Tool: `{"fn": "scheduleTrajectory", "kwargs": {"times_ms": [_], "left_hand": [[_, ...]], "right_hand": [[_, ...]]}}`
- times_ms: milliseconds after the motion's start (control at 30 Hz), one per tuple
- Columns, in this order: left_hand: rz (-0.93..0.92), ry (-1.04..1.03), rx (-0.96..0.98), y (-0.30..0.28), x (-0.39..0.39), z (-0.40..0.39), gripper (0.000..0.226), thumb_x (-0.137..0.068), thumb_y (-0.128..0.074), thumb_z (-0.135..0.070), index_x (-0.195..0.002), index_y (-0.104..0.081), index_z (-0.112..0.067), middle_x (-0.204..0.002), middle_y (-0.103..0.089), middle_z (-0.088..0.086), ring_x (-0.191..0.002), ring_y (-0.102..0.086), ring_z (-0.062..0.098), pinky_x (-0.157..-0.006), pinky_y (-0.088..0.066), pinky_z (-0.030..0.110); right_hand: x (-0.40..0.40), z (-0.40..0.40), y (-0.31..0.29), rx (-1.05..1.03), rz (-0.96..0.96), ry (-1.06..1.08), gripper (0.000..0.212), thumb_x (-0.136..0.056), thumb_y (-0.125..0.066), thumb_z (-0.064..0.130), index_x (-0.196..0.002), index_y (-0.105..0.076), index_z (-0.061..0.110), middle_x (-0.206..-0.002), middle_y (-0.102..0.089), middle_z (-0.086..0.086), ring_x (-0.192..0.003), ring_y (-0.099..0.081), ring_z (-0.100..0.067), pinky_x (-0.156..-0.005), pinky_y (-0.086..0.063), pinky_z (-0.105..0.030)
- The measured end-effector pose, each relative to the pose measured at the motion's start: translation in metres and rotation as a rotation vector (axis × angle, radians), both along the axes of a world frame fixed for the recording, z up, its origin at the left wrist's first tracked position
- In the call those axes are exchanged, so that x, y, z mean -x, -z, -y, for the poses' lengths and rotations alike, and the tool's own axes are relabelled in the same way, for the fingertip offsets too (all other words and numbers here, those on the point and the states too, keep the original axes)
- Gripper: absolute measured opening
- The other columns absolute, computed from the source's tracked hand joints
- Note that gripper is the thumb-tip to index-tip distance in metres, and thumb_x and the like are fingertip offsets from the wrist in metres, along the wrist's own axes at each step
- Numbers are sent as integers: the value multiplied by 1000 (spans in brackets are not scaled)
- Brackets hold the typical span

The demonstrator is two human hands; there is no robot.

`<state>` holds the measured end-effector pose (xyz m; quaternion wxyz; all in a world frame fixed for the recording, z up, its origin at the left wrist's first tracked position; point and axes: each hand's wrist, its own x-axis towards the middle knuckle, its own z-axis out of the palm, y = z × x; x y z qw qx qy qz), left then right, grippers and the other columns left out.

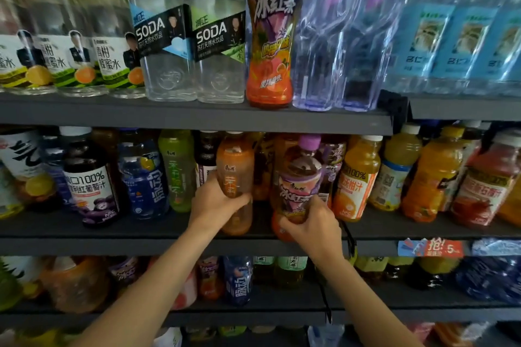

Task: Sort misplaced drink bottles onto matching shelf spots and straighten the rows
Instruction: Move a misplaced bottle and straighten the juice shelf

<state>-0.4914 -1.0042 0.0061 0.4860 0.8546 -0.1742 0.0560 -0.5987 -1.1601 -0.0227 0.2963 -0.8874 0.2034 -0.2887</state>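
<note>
From the head view, we have both hands on the middle shelf (174,229). Our left hand (214,203) wraps an amber tea bottle (235,177) at its waist, and our right hand (311,224) grips the purple-capped iced tea bottle (300,180) low on its body, which tilts slightly, likely so we can move each into its own row. A larger bottle with the same label (270,31) stands on the upper shelf. The bottles look like smooth plastic with glossy wrap labels and pinched waists.
</note>
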Motion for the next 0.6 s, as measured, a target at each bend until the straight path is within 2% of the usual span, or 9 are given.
{"fn": "scheduleTrajectory", "kwargs": {"times_ms": [100, 200, 533, 600], "left_hand": [[8, -4, -9, -2, 3, -4, 57, -67, -81, -35, -115, -55, -18, -104, -66, -3, -100, -61, 18, -85, -48, 31], [-3, 6, -12, -4, 4, -14, 55, -68, -81, -32, -113, -53, -18, -97, -62, -7, -93, -58, 14, -78, -43, 26], [-57, 50, 16, -10, 0, -52, 52, -67, -83, -29, -105, -48, -29, -90, -57, -13, -88, -53, 8, -77, -40, 24], [-57, 82, 27, -10, 2, -58, 51, -67, -83, -27, -104, -49, -29, -87, -56, -17, -86, -53, 6, -73, -40, 20]], "right_hand": [[-12, -11, -6, 64, -82, -32, 61, -71, -70, 50, -114, -49, 12, -111, -51, -1, -101, -56, -22, -76, -50, -37], [-26, -22, -14, 55, -179, -57, 71, -74, -68, 51, -126, -43, 10, -121, -46, -4, -108, -54, -27, -84, -49, -40], [-64, -61, -19, 1, -209, 63, 67, -84, -64, 45, -127, -35, 4, -129, -44, -12, -113, -53, -30, -85, -47, -37], [-66, -65, -20, -12, -220, 87, 66, -84, -64, 44, -126, -34, 4, -129, -43, -13, -113, -53, -30, -84, -46, -37]]}}
